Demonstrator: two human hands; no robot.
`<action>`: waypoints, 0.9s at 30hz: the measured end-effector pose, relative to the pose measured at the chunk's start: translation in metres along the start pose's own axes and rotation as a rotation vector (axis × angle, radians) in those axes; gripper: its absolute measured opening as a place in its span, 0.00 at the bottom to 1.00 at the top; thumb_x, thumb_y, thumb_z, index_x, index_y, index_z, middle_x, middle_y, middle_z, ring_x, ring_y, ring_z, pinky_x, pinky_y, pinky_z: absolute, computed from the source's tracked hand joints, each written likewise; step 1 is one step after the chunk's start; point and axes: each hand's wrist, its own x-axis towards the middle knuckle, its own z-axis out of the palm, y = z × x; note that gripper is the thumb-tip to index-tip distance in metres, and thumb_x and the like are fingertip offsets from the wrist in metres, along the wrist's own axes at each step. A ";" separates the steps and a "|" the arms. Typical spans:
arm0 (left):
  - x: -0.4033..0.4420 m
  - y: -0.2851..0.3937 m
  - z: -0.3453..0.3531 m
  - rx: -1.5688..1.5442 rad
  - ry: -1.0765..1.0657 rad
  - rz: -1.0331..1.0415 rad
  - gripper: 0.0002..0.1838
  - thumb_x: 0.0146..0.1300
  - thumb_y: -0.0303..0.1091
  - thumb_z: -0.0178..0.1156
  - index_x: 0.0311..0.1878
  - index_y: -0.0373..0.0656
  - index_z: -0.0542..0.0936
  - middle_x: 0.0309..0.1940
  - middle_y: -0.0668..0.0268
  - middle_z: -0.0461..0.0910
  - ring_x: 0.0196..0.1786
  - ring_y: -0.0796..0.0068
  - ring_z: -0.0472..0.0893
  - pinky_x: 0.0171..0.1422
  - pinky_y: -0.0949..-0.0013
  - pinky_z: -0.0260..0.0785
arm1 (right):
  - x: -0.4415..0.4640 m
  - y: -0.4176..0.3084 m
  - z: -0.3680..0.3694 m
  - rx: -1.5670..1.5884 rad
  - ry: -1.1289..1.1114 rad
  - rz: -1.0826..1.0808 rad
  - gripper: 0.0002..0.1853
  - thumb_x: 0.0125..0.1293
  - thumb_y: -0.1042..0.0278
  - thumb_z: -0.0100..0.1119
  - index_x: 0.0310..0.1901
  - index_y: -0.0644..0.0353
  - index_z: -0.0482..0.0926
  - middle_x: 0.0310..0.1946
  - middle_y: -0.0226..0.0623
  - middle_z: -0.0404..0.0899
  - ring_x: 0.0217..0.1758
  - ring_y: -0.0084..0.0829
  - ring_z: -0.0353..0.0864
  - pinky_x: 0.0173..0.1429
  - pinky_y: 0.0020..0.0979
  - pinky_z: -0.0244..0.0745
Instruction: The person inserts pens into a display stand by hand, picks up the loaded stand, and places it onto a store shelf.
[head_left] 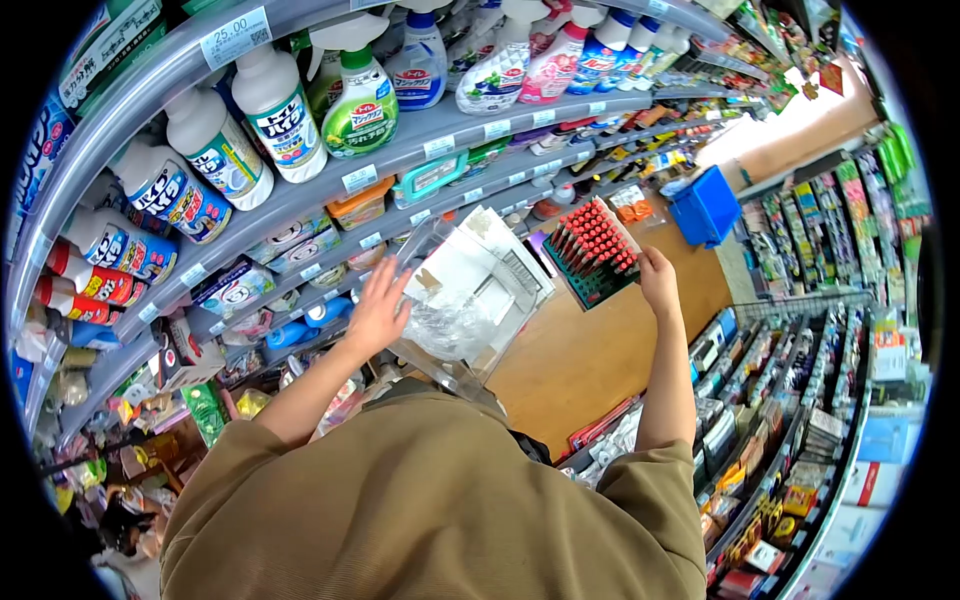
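My right hand [657,278] grips the edge of a small tray [590,292] packed with rows of slim, dark, red-topped sticks [597,238]; their exact kind is too small to make out. The tray is held up over the aisle floor, tilted toward me. To the left, my left hand [380,308] is open, fingers spread, with nothing visible in it. Beside it stands an opened white carton [510,275], with crumpled clear plastic [447,325] at its near side. Whether my fingertips touch the carton's edge I cannot tell.
A curved shelf [440,145] on the left carries white cleaner bottles [280,115] and spray bottles [360,105]. Ahead on the brown floor [590,360] stands a blue bin [706,207]. Racks of small packaged goods [780,400] line the right side.
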 end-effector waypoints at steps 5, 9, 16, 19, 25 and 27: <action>0.025 0.081 0.041 -0.888 -0.361 -0.169 0.37 0.72 0.38 0.63 0.80 0.40 0.60 0.80 0.49 0.59 0.80 0.50 0.63 0.82 0.55 0.56 | -0.067 -0.029 -0.038 0.146 0.069 0.102 0.14 0.77 0.68 0.53 0.52 0.67 0.83 0.35 0.34 0.84 0.36 0.26 0.80 0.43 0.31 0.76; 0.041 0.130 0.100 -1.481 -0.687 -0.421 0.43 0.75 0.41 0.62 0.84 0.46 0.49 0.78 0.53 0.63 0.76 0.54 0.68 0.79 0.55 0.61 | -0.131 -0.053 -0.054 0.029 0.098 0.076 0.15 0.75 0.70 0.52 0.55 0.68 0.82 0.39 0.31 0.84 0.36 0.24 0.78 0.42 0.29 0.77; 0.035 0.198 0.115 -1.686 -0.911 -0.549 0.28 0.76 0.36 0.59 0.73 0.46 0.61 0.66 0.60 0.75 0.63 0.62 0.80 0.70 0.50 0.74 | -0.225 -0.038 -0.050 0.201 0.117 0.263 0.15 0.79 0.63 0.53 0.55 0.63 0.82 0.36 0.28 0.83 0.37 0.20 0.80 0.42 0.26 0.78; 0.025 0.220 0.124 -1.593 -0.953 -0.545 0.22 0.77 0.34 0.56 0.71 0.44 0.65 0.60 0.60 0.79 0.59 0.64 0.83 0.65 0.54 0.79 | -0.254 -0.015 -0.056 0.237 0.162 0.274 0.16 0.80 0.63 0.53 0.56 0.65 0.81 0.37 0.30 0.83 0.40 0.21 0.80 0.47 0.27 0.78; 0.017 0.274 0.177 -1.495 -1.034 -0.530 0.24 0.76 0.36 0.58 0.69 0.39 0.66 0.62 0.58 0.78 0.61 0.62 0.83 0.69 0.52 0.76 | -0.285 0.056 -0.096 0.339 0.247 0.315 0.16 0.80 0.64 0.52 0.57 0.67 0.80 0.40 0.38 0.85 0.44 0.25 0.82 0.51 0.28 0.77; 0.018 0.300 0.202 -1.474 -1.035 -0.543 0.24 0.76 0.36 0.59 0.69 0.41 0.66 0.62 0.58 0.78 0.62 0.62 0.82 0.71 0.51 0.75 | -0.289 0.059 -0.127 0.313 0.270 0.388 0.15 0.79 0.67 0.52 0.56 0.69 0.80 0.43 0.45 0.87 0.48 0.30 0.85 0.55 0.30 0.77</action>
